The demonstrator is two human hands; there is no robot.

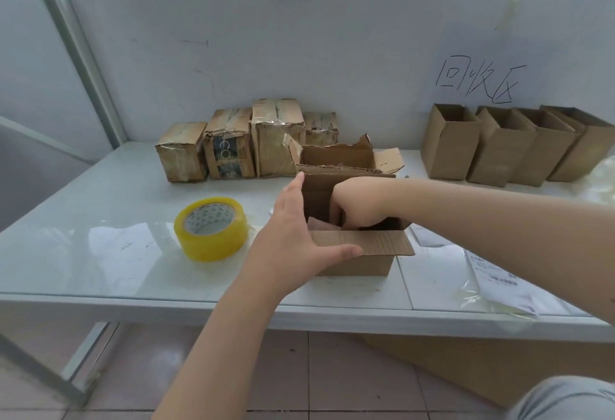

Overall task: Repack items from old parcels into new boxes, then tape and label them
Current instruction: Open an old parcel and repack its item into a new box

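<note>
An open new cardboard box [359, 261] stands on the white table [100, 253] in front of me. My left hand [293, 240] holds its left side, thumb on the folded-out front flap and fingers up along the left wall. My right hand [359, 201] reaches down inside the box with its fingers curled around something pale and hidden; I cannot make out what it is. Right behind stands a torn-open old parcel [336, 156] with ragged flaps. A yellow roll of tape [211, 228] lies to the left of the box.
Several taped old parcels [229, 143] line the wall at the back. Several empty open boxes [499, 146] stand at the back right. Printed labels and paper [499, 281] lie at the right front of the table. Flat cardboard [482, 363] lies on the floor below.
</note>
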